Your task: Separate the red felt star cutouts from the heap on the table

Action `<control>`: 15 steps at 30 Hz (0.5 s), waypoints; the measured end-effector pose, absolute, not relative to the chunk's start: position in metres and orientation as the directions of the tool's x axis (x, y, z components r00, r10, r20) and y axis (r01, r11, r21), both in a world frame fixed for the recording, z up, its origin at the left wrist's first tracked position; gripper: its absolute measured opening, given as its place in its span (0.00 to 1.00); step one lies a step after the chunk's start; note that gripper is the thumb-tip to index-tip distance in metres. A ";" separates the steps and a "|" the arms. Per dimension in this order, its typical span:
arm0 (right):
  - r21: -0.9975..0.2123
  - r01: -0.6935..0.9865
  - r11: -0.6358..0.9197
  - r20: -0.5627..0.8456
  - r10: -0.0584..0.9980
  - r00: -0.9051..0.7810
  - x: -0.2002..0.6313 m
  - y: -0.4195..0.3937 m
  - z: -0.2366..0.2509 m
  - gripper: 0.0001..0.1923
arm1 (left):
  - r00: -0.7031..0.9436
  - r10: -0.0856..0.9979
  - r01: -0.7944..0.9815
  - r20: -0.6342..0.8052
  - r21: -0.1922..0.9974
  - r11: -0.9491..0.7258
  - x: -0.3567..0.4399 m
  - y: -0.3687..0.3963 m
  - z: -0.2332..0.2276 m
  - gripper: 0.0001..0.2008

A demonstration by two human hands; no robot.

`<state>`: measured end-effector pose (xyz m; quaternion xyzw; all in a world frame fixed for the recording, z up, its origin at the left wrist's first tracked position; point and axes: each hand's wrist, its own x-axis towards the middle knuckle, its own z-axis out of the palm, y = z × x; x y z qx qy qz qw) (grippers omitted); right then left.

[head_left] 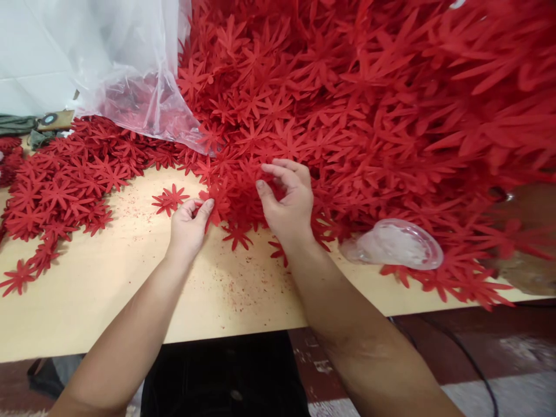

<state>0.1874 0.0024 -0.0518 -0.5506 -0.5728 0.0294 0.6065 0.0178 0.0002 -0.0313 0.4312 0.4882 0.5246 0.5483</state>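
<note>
A huge heap of red star-shaped felt flowers [369,104] covers the back and right of a pale wooden table [108,289]. My left hand [189,226] pinches one red flower [215,205] at the heap's near edge between thumb and fingers. My right hand [289,200] hovers just right of it with fingers curled and apart, over the flowers, holding nothing that I can see. A single loose flower [170,198] lies on the table just left of my left hand.
A clear plastic bag [130,75] lies at the back left, partly over the flowers. A lower spread of flowers [61,191] covers the table's left. A small clear plastic lid or dish [397,243] rests on flowers at the right. Red dust speckles the tabletop.
</note>
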 end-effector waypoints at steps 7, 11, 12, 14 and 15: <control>-0.789 0.401 0.466 0.517 0.855 0.023 0.161 -0.019 -0.033 0.14 | 0.063 0.991 -0.187 -0.115 0.974 0.125 0.022 -0.005 -0.029 0.12; -0.947 0.181 0.266 0.251 0.963 -0.099 0.149 -0.023 -0.033 0.17 | 0.075 0.992 -0.221 -0.100 0.969 0.114 0.021 -0.007 -0.029 0.17; -0.971 0.103 0.218 0.208 0.973 -0.102 0.148 -0.023 -0.034 0.17 | 0.070 0.993 -0.213 -0.097 0.971 0.110 0.021 -0.007 -0.030 0.17; -0.983 -0.005 0.186 0.186 0.981 -0.061 0.148 -0.020 -0.037 0.18 | 0.065 0.993 -0.195 -0.099 0.975 0.110 0.021 -0.006 -0.031 0.16; -0.981 -0.027 0.192 0.193 0.981 -0.029 0.150 -0.017 -0.038 0.18 | 0.067 0.993 -0.189 -0.097 0.976 0.108 0.021 -0.006 -0.031 0.15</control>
